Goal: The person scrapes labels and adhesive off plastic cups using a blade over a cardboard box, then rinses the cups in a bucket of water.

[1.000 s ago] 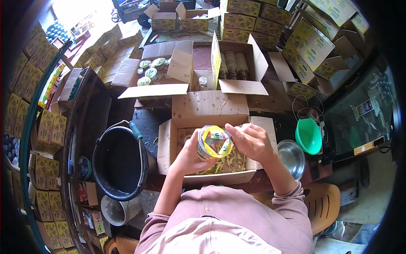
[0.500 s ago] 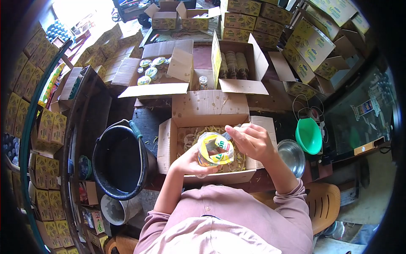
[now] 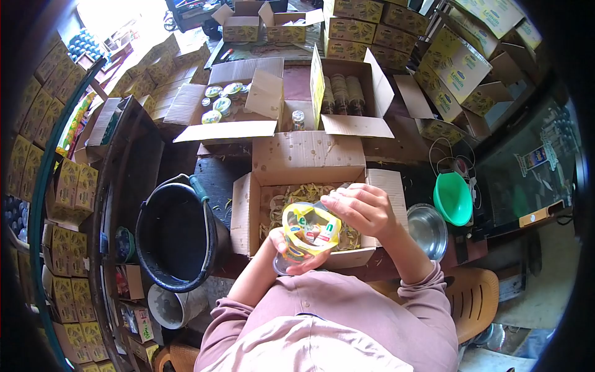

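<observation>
Over a brown cardboard box (image 3: 350,258), by its near edge, the left hand (image 3: 281,245) grips a round yellow-printed plastic cup (image 3: 296,248); right hand (image 3: 365,212), fingers narrow, grip unclear.

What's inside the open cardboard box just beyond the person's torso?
Yellowish scraps lie scattered in the cardboard box. The left hand, right hand and held container cover part of its inside, so what lies beneath them cannot be seen.
</observation>
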`<state>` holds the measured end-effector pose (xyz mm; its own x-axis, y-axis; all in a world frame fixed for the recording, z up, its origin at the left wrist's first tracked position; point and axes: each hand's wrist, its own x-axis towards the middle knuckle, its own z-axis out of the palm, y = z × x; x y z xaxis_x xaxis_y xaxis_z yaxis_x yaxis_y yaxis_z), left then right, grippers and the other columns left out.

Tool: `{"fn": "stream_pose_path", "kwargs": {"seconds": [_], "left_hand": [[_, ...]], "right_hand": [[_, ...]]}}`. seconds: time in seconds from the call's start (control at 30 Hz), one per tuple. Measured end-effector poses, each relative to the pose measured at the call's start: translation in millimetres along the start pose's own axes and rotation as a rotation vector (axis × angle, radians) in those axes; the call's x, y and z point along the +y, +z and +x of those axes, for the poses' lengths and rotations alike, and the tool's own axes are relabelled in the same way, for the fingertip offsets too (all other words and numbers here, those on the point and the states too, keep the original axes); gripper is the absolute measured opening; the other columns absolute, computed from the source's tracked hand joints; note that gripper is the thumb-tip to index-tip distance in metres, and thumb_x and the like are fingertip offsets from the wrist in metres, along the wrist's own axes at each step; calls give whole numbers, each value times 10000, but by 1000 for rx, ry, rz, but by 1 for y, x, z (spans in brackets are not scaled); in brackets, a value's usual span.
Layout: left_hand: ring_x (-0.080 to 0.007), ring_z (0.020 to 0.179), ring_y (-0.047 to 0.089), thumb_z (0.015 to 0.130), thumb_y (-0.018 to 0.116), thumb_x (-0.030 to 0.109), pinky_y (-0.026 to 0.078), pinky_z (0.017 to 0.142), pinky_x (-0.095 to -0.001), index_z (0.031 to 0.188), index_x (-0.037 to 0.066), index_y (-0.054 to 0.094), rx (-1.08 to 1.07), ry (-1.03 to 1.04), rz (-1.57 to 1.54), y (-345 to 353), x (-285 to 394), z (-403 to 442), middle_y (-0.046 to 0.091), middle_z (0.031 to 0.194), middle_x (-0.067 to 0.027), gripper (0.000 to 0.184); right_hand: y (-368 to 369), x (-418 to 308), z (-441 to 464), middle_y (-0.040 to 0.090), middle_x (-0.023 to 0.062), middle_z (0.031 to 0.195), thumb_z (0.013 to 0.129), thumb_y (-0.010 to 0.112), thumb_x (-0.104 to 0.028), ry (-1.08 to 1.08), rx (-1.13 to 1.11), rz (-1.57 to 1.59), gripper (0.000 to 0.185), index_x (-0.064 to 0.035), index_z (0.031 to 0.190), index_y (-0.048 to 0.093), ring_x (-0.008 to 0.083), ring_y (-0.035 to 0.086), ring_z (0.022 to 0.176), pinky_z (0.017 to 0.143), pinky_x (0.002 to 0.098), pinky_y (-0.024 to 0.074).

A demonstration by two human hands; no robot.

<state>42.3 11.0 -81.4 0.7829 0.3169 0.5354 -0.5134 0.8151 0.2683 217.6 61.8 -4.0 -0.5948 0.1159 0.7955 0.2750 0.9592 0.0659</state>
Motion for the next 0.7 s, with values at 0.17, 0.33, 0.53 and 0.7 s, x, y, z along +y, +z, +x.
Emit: {"fn": "stream_pose_path", "kwargs": {"seconds": [0.17,0.33,0.53,0.7], "left_hand": [[-237,508,556,637,716,271,498,354,-272,1129,-102,271,33,125,-389,9,-6,17,427,855,-192,761],[-277,755,585,663,734,332,547,627,-392,1175,-56,337,209,141,95,-16,6,-1,442,958,-158,755],[-252,902,576,719,577,271,470,775,-360,1223,-28,345,603,87,443,-6,32,-24,533,1060,-172,630],[-171,823,578,712,649,252,471,726,-277,1208,33,362,630,75,681,-1,32,-21,560,989,-124,613]], "right_hand": [[4,5,-3,615,6,747,665,657,-90,31,4,-23,318,-63,982,638,114,605,696,651,261,510],[3,11,-10,607,14,735,662,647,-72,49,-33,-47,334,-33,992,623,119,603,687,641,267,508],[2,18,-20,595,4,713,686,629,-68,84,-95,-59,358,-35,1040,596,115,582,636,610,269,497],[7,18,-19,596,6,713,702,618,-87,116,-106,-47,380,-32,1076,572,116,575,622,607,265,499]]}}
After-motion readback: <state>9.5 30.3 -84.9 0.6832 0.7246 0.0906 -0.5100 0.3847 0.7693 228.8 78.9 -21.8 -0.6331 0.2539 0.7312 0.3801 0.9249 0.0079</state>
